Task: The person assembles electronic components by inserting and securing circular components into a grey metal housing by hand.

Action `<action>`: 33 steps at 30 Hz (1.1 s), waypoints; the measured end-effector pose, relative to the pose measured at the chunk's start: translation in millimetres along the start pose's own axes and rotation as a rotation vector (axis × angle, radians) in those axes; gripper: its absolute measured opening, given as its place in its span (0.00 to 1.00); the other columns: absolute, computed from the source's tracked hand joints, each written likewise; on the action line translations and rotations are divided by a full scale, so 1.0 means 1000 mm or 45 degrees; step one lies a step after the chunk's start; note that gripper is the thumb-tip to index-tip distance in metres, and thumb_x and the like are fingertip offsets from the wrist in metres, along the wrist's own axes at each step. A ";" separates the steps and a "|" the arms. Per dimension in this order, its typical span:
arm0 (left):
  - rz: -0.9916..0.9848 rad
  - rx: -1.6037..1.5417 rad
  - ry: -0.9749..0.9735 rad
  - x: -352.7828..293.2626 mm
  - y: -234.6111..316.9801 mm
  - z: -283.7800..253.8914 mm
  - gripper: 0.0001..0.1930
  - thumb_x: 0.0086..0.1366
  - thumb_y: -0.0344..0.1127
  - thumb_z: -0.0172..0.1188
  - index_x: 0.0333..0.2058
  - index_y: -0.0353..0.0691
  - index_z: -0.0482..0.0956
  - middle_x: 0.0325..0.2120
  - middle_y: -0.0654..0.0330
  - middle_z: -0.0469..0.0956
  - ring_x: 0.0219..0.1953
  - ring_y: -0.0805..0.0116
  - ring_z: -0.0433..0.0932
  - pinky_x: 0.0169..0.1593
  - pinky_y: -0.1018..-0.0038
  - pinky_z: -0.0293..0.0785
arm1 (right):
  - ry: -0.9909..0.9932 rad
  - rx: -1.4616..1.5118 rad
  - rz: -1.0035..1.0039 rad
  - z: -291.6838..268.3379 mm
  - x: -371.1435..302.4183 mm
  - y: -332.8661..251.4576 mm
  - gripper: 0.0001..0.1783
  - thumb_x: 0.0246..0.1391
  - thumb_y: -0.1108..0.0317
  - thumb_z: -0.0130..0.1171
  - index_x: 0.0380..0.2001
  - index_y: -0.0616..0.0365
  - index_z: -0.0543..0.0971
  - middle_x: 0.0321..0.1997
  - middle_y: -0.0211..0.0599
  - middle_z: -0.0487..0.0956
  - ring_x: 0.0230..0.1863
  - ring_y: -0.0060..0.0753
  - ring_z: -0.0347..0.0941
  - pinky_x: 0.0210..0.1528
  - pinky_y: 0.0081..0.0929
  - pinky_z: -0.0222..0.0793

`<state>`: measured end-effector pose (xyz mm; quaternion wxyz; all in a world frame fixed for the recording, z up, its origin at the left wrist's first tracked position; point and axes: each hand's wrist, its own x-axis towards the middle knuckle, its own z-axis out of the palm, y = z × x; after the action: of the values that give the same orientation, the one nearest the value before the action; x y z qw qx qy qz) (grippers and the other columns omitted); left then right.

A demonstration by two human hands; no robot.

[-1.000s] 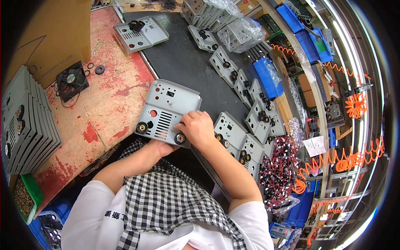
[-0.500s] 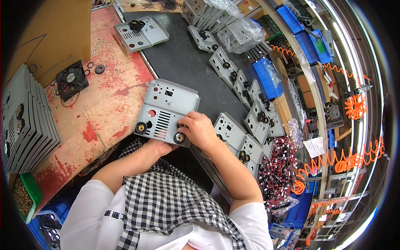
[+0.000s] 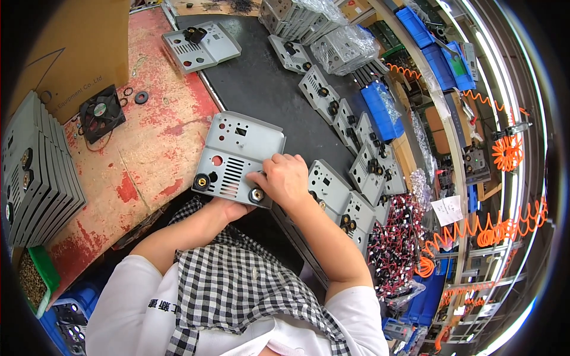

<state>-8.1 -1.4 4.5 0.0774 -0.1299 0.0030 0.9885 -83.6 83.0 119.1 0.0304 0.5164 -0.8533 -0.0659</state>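
Note:
A grey bent metal panel [image 3: 248,155] with slots and round holes lies tilted before me, spanning the red worktable's edge and the dark surface. Two black round sockets with metal centres sit in its near part, one socket [image 3: 202,181] at the left corner and another socket [image 3: 256,195] at the right. My left hand [image 3: 235,209] is closed on the near edge from below, its fingers mostly hidden under the panel. My right hand [image 3: 285,181] is curled at the right edge, thumb on the face just above the right socket; its fingertips are partly hidden.
Grey panels stand stacked [image 3: 44,172] at the left, near a black fan [image 3: 102,114] and a cardboard box [image 3: 71,53]. One panel [image 3: 202,46] lies ahead. Along the right are several socketed panels [image 3: 320,92], a blue bin [image 3: 381,111] and red-and-black wired parts [image 3: 395,249].
My right hand has shifted slightly right and its fingers have moved off the panel's face toward the edge. The panel and my left hand have hardly moved.

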 end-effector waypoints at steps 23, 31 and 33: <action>0.066 -0.023 0.001 -0.005 0.005 -0.004 0.15 0.67 0.46 0.46 0.45 0.44 0.71 0.38 0.62 0.76 0.38 0.70 0.78 0.40 0.72 0.77 | 0.153 0.617 0.100 -0.006 -0.003 -0.029 0.16 0.46 0.60 0.62 0.40 0.49 0.78 0.31 0.38 0.80 0.30 0.42 0.77 0.32 0.36 0.72; -0.003 0.833 -0.010 -0.035 0.007 -0.009 0.11 0.65 0.40 0.51 0.41 0.41 0.75 0.34 0.62 0.77 0.35 0.72 0.78 0.37 0.76 0.75 | 0.003 0.644 -0.198 0.016 0.029 -0.083 0.25 0.43 0.60 0.64 0.46 0.52 0.73 0.46 0.38 0.72 0.47 0.45 0.71 0.43 0.38 0.70; -0.018 1.106 -0.012 -0.076 0.012 -0.045 0.10 0.64 0.38 0.52 0.40 0.40 0.76 0.33 0.62 0.78 0.34 0.73 0.77 0.37 0.77 0.75 | -0.014 0.699 -0.200 0.017 0.033 -0.081 0.24 0.43 0.61 0.64 0.46 0.53 0.73 0.46 0.40 0.74 0.44 0.46 0.72 0.43 0.37 0.70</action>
<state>74.5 -26.4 -19.6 0.1317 -0.0809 0.4174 0.8955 -29.9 18.6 89.8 -0.1203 0.5695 -0.7968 0.1625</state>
